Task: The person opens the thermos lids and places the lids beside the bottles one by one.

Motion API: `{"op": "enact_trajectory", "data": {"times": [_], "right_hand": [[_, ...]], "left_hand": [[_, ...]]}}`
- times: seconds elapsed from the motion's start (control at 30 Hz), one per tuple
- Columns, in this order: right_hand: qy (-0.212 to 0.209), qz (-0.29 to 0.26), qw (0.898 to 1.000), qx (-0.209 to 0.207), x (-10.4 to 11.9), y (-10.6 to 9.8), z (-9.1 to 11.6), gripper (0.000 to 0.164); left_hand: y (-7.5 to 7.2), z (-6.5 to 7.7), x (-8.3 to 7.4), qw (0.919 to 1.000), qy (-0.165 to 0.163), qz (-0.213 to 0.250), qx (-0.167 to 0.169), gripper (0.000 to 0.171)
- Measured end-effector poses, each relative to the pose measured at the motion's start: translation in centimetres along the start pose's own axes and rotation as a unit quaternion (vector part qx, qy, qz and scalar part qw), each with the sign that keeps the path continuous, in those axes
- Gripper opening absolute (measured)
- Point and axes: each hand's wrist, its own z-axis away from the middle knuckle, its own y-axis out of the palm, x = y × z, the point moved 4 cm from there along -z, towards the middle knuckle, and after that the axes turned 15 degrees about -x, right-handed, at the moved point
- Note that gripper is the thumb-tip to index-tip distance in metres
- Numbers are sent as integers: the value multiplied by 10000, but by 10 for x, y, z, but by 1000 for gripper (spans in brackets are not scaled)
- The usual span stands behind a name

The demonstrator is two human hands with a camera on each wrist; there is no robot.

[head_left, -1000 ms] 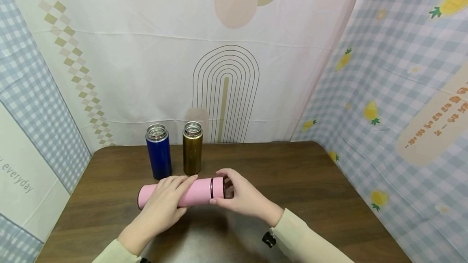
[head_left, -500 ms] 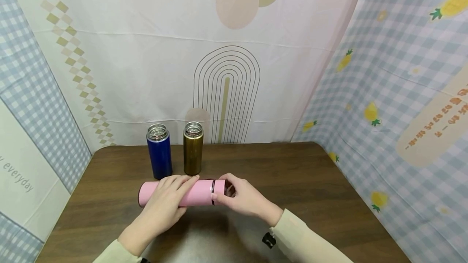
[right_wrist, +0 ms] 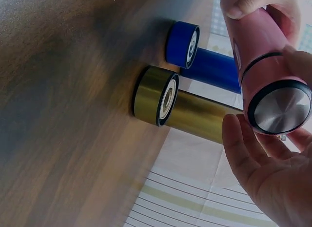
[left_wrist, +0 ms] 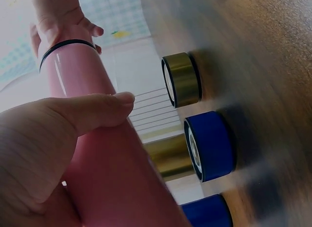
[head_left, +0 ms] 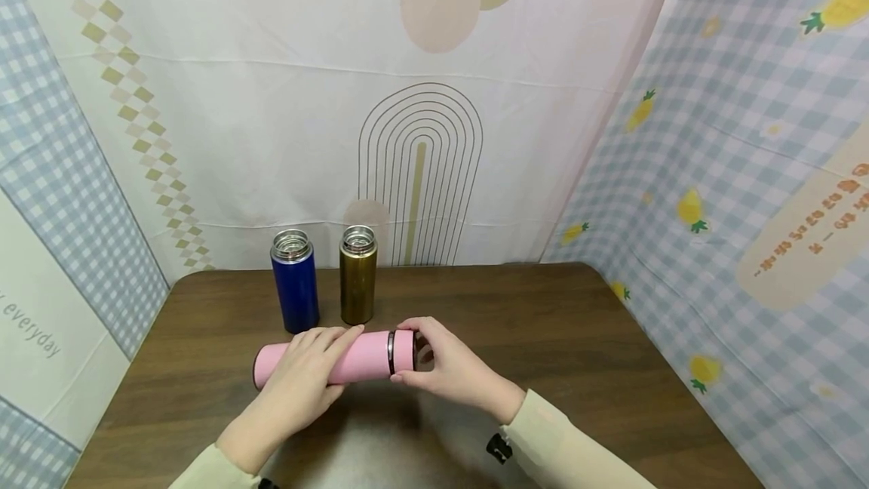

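A pink thermos flask [head_left: 364, 358] is held on its side above the table, its black-ringed lid [head_left: 404, 351] toward the right. My left hand [head_left: 299, 383] grips the body from above, the thumb across it in the left wrist view. My right hand [head_left: 448, 364] holds the lid end, thumb on the near side and fingers on the far side. In the right wrist view the lid's silver disc top [right_wrist: 282, 110] faces the camera. Behind the flask stand a blue flask [head_left: 296, 293] and a gold flask [head_left: 357, 289], both upright without lids.
The wrist views show a blue lid [left_wrist: 212, 146] and a gold lid [left_wrist: 185, 80] on the wooden table [head_left: 543, 345], each in front of its matching flask. In the head view they are hidden. Patterned cloth [head_left: 292, 134] hangs behind the table.
The right thumb went up over the lid's seam and is back down at its lower edge. The pink flask tipped slightly and returned. The left hand keeps its grip; the other flasks stand still.
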Motion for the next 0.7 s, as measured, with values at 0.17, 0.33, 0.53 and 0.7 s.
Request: {"op": "enact_trajectory", "data": {"times": [0.17,0.33,0.53,0.7], "right_hand": [[-728,272,9969,-116,6,-1,0,63],[-1893,1244,9730,-438,15,-5,1,66],[-3286,1957,9208,-758,22,-6,5,67],[-3366,1869,9192,-826,21,-7,5,65]], "left_hand": [[-1,1,2,9990,-313,193,242,84],[-5,-2,5,9920,-803,713,658,83],[-7,0,14,9707,-1366,1408,1390,81],[-8,1,17,9643,-1373,1652,1548,78]]}}
